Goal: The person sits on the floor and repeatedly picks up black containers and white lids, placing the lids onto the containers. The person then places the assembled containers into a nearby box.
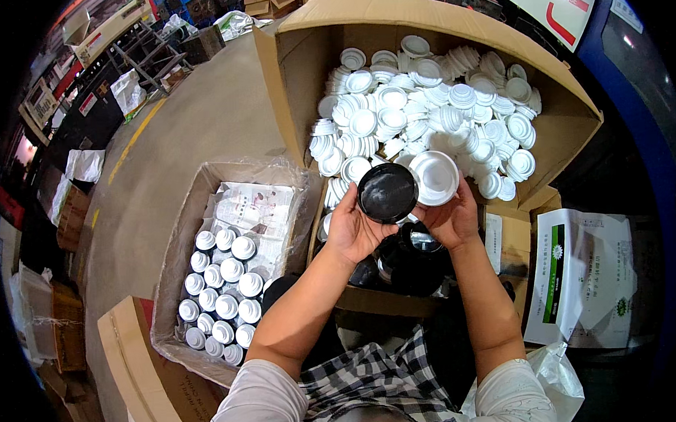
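My left hand (354, 233) is closed on the rim of a black round cap (387, 194), its shiny dark face turned up toward me. Beside it, my right hand (457, 220) grips a white round lid (434, 178) with a raised ring. The two pieces are side by side, their edges nearly meeting; I cannot tell whether they touch. Just beyond them is a heap of white stepped lids (461, 99) in a large cardboard box (284, 112). Below my hands lie several black round parts (421, 238), partly hidden by my fingers and forearms.
At the left, a plastic-lined carton (172, 254) holds newspaper (254, 210) and rows of white-topped pieces (227, 306). A cardboard flap (146, 366) stands in front of it. White printed sacking (586, 277) lies at the right, beside a blue machine frame (648, 148).
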`<state>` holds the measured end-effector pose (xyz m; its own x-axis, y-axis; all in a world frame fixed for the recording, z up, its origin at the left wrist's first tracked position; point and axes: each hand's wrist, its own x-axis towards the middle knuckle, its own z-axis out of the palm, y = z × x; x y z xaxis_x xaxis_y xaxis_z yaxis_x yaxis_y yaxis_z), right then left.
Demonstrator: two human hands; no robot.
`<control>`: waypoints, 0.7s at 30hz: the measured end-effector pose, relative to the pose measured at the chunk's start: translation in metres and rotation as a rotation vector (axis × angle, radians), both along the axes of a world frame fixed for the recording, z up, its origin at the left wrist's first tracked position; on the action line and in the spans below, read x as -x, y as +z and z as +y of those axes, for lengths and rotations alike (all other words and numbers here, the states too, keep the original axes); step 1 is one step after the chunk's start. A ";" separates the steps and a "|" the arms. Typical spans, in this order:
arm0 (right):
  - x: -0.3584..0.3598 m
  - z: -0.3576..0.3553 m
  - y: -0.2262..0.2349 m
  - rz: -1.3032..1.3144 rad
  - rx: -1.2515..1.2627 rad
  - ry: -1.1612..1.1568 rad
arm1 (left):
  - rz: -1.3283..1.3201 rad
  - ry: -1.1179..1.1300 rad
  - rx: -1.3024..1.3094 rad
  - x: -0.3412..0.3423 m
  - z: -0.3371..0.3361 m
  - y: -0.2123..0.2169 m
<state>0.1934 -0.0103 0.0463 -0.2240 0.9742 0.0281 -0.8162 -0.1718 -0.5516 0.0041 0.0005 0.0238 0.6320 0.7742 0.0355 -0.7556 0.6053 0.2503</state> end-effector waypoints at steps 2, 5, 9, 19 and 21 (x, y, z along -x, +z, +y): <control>-0.001 0.000 0.000 0.061 -0.022 -0.001 | 0.017 0.009 -0.009 0.000 0.000 0.003; -0.005 -0.003 0.002 0.140 -0.085 0.023 | 0.143 0.075 0.020 -0.002 -0.003 0.013; -0.004 -0.006 0.006 0.148 -0.105 0.046 | 0.137 0.047 0.015 -0.001 -0.003 0.015; 0.009 -0.023 0.008 -0.756 -0.625 -0.414 | 0.142 0.021 -0.075 0.000 -0.003 0.013; 0.010 -0.024 0.007 -1.001 -0.829 -0.500 | 0.113 0.016 -0.152 0.002 -0.003 0.009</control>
<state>0.1835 -0.0341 0.0528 -0.1284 0.7346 0.6662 0.1041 0.6781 -0.7276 0.0021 -0.0022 0.0328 0.6265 0.7751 0.0819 -0.7265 0.5426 0.4216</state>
